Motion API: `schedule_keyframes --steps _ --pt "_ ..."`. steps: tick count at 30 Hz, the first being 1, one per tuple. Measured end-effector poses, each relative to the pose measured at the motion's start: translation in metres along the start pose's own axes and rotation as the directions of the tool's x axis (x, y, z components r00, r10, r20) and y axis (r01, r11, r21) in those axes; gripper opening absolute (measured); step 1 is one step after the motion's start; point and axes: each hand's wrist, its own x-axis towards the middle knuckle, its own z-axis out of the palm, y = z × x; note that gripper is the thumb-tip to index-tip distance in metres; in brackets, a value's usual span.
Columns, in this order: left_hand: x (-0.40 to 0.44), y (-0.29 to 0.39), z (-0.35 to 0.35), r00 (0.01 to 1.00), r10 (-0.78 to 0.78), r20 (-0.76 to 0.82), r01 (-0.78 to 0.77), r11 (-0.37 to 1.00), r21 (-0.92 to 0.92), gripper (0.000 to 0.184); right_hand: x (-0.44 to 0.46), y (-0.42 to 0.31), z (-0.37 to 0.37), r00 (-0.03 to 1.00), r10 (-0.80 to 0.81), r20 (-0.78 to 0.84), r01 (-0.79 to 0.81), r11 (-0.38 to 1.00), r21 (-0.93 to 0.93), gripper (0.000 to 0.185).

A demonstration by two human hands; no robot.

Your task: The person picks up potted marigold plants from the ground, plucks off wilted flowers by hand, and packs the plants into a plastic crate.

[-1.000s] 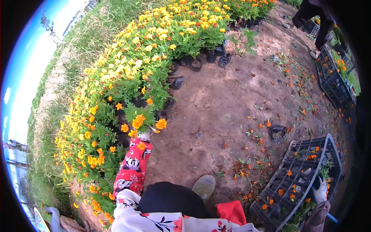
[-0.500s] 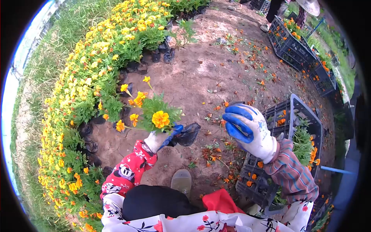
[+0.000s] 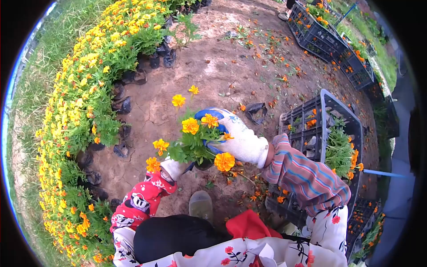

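Note:
A marigold plant (image 3: 194,143) with orange blooms is held in front of me, above the bare soil. My left hand (image 3: 175,168), in a white and blue glove, is closed round its dark bag from below, with most of the fingers hidden by leaves. Gloved in the same way, my right hand (image 3: 235,135) curls its fingers round the stems and blooms from the right side. The dark bag (image 3: 203,164) shows only a little under the leaves.
Rows of potted marigolds (image 3: 66,120) curve along the left. A black crate (image 3: 351,116) with cut plants stands at my right, and more crates (image 3: 327,44) are at the upper right. An empty black bag (image 3: 256,113) lies on the petal-strewn soil. A person's shoe (image 3: 283,16) shows at the top.
My left hand has lifted the plant away from the row. My right hand has come from the crate, across to the plant, and closed on it. The view has shifted to the right.

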Motion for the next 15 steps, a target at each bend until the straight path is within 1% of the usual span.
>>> schedule_keyframes --steps 1,2,3,4,5,6,7,8,9,10,11,12,13,14,15 --pt "0.001 -0.008 0.001 0.996 0.089 0.024 -0.091 0.989 0.114 0.025 -0.006 0.002 -0.003 0.999 -0.053 -0.014 0.053 0.998 0.039 0.048" --pt "0.001 -0.016 0.002 0.997 0.048 0.056 -0.06 0.97 0.234 0.031 -0.015 0.003 -0.011 0.995 -0.095 -0.04 0.097 0.993 0.064 0.046" --pt "0.006 0.008 -0.015 0.998 -0.039 0.052 0.032 0.991 0.131 0.031 -0.027 0.003 -0.019 0.996 -0.059 -0.063 0.067 0.99 0.127 0.044" --pt "0.005 0.0 -0.015 0.998 0.028 0.058 -0.04 0.977 0.207 0.03 -0.031 0.001 -0.035 0.998 0.012 0.054 -0.022 0.982 0.185 0.039" --pt "-0.004 -0.013 -0.014 0.987 0.052 0.153 -0.121 0.867 0.484 0.035 -0.037 -0.018 -0.065 0.955 0.262 0.136 -0.295 0.874 0.387 0.035" --pt "-0.005 -0.027 -0.016 0.958 0.032 0.287 -0.16 0.886 0.436 0.038 -0.045 -0.021 -0.089 0.942 0.316 0.11 -0.332 0.84 0.429 0.033" --pt "-0.022 -0.058 -0.012 0.967 0.042 0.251 -0.138 0.915 0.378 0.04 -0.053 -0.024 -0.113 0.926 0.368 0.084 -0.362 0.804 0.472 0.031" --pt "-0.014 -0.05 -0.019 0.957 -0.005 0.291 -0.099 0.935 0.341 0.04 -0.067 -0.017 -0.131 0.98 0.193 -0.049 -0.169 0.936 0.308 0.032" --pt "-0.006 -0.042 -0.025 0.942 -0.053 0.331 -0.055 0.95 0.307 0.04 -0.081 -0.01 -0.148 0.982 -0.002 -0.186 0.012 0.998 0.056 0.035" --pt "0.001 -0.033 -0.032 0.924 -0.099 0.369 -0.007 0.961 0.276 0.041 -0.095 -0.003 -0.166 0.933 -0.187 -0.307 0.127 0.97 -0.205 0.038" --pt "0.0 -0.068 -0.029 0.926 -0.015 0.376 -0.098 0.956 0.278 0.042 -0.118 0.0 -0.172 0.95 -0.07 -0.304 0.02 0.986 -0.165 0.038" --pt "0.021 -0.042 -0.036 0.923 0.064 0.38 -0.182 0.942 0.282 0.043 -0.143 -0.005 -0.18 0.955 0.042 -0.293 -0.08 0.99 -0.119 0.038" --pt "0.029 -0.011 -0.046 0.94 -0.092 0.329 0.125 0.989 -0.082 0.028 -0.168 -0.012 -0.187 0.895 0.406 -0.183 -0.376 0.909 0.18 0.038" --pt "0.058 0.082 -0.065 0.931 -0.245 0.269 0.349 0.813 -0.466 0.018 -0.19 -0.01 -0.196 0.873 0.432 -0.229 -0.398 0.9 0.181 0.037" --pt "0.078 0.132 -0.075 0.891 -0.316 0.324 0.442 0.766 -0.467 0.019 -0.21 -0.004 -0.204 0.844 0.4 -0.359 -0.378 0.916 0.131 0.033"
